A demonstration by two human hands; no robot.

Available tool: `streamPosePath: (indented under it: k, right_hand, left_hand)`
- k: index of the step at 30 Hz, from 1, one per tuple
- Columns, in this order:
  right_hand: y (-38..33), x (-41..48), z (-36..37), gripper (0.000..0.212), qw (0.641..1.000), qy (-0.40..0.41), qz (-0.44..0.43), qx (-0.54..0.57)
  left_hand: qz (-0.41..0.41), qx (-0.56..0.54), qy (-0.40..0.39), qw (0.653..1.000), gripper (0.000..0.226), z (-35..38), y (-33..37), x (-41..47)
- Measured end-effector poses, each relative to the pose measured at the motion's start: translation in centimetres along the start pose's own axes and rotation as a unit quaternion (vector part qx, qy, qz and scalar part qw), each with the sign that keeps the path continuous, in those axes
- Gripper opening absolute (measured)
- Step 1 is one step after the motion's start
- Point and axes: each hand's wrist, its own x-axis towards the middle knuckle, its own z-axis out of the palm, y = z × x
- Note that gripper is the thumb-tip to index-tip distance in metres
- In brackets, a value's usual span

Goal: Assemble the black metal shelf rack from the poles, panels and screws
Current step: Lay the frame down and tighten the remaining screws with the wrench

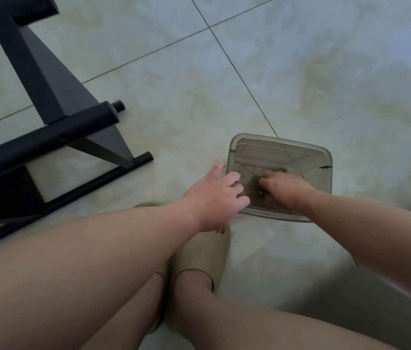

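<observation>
On the tiled floor (300, 59), at left, the black rack (47, 137) is shown lying on its side, partly built: panels (55, 79) are already joined to poles (35, 145), and further fastening is judged to remain. Nearby, a translucent container (282, 141) is steadied at its rim by the left hand (214, 195), fingers spread. The right hand (282, 186) is curled inside it; whether anything is pinched cannot be told.

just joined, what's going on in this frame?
A person is bent over a translucent grey plastic container on the tiled floor. The left hand rests on its left rim, apparently steadying it. The right hand reaches inside with fingers curled, probably after small hardware, though what its grip holds is hidden. The partly assembled black shelf rack lies on its side to the left, untouched.
</observation>
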Motion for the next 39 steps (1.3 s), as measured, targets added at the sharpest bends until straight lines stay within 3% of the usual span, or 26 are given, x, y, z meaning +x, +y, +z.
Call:
streamPosePath:
  k: [4, 8, 10, 14, 19, 22, 26, 32, 36, 39]
  right_hand:
    - [-0.4, -2.4, -3.1, 0.01, 0.981, 0.065, 0.067, 0.169]
    - [-0.9, -5.8, -8.4, 0.028, 0.95, 0.154, 0.109, 0.25]
    - [-1.6, -7.7, -11.5, 0.029, 0.931, 0.193, 0.118, 0.287]
    - [-4.8, -12.3, -17.4, 0.008, 0.897, 0.254, 0.104, 0.346]
    - [-11.3, -18.0, -22.8, 0.009, 0.881, 0.333, 0.055, 0.332]
    - [-15.7, -21.0, -24.6, 0.012, 0.857, 0.379, 0.034, 0.346]
    - [-20.5, -23.4, -25.2, 0.015, 0.841, 0.378, 0.024, 0.387]
    - [-23.8, -24.5, -25.9, 0.016, 0.851, 0.36, 0.002, 0.382]
    - [-24.1, -23.2, -26.3, 0.019, 0.87, 0.318, -0.018, 0.377]
    - [-24.0, -21.4, -26.3, 0.013, 0.875, 0.298, -0.018, 0.381]
  left_hand:
    - [-0.002, -0.019, -0.019, 1.0, 0.041, -1.6, -0.7, -0.6]
    - [-0.005, -0.03, -0.034, 0.999, 0.035, -6.1, -2.1, -2.3]
    - [-0.046, -0.077, -0.061, 0.994, 0.032, -8.9, -2.7, -3.7]
    - [-0.147, -0.123, -0.033, 0.981, 0.03, -13.7, -3.1, -7.8]
    - [-0.292, -0.181, 0.002, 0.939, 0.03, -18.7, -3.2, -14.8]
    - [-0.368, -0.243, 0.053, 0.896, 0.027, -21.2, -2.8, -18.9]
    - [-0.429, -0.31, 0.122, 0.84, 0.016, -22.7, -1.5, -24.1]
    - [-0.485, -0.4, 0.143, 0.764, 0.014, -23.0, -0.9, -30.0]
    - [-0.503, -0.429, 0.153, 0.734, 0.016, -22.9, -1.8, -30.4]
    - [-0.504, -0.433, 0.141, 0.734, 0.016, -21.8, -3.1, -29.3]
